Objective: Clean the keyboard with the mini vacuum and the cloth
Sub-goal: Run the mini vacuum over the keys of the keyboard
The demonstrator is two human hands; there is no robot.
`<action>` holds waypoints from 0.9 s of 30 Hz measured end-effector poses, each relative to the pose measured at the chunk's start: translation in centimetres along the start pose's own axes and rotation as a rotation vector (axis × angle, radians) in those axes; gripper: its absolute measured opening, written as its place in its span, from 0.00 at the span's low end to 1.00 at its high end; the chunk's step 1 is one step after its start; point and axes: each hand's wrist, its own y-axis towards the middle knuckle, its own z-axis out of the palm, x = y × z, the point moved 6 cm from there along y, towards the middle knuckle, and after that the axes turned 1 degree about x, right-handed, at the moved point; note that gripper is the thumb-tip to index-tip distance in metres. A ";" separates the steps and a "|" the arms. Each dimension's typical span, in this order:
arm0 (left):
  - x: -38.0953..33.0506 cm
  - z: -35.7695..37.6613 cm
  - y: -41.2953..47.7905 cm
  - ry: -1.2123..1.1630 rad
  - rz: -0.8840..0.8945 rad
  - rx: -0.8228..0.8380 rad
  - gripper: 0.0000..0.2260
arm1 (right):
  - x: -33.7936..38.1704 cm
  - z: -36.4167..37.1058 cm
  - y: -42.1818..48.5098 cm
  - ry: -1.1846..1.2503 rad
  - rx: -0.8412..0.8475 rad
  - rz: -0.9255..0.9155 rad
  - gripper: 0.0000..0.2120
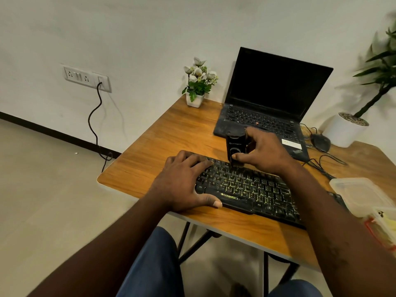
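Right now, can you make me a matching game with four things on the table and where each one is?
1 mini vacuum
2 flower pot
3 mouse
4 left hand

A at the table top's far corner
B resting on the keyboard, at its left end
C gripped by the right hand
D right of the laptop

Pairs: 1-C, 2-A, 3-D, 4-B
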 end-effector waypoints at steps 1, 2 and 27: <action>0.0 0.0 0.0 0.000 -0.002 0.001 0.53 | -0.1 0.1 -0.2 0.060 0.041 0.004 0.21; 0.0 0.0 0.1 0.001 -0.003 0.001 0.53 | -0.2 0.2 -0.4 0.091 0.071 0.009 0.21; 0.0 0.0 -0.1 0.004 0.003 -0.008 0.52 | 0.5 0.3 -1.3 0.099 0.159 -0.069 0.23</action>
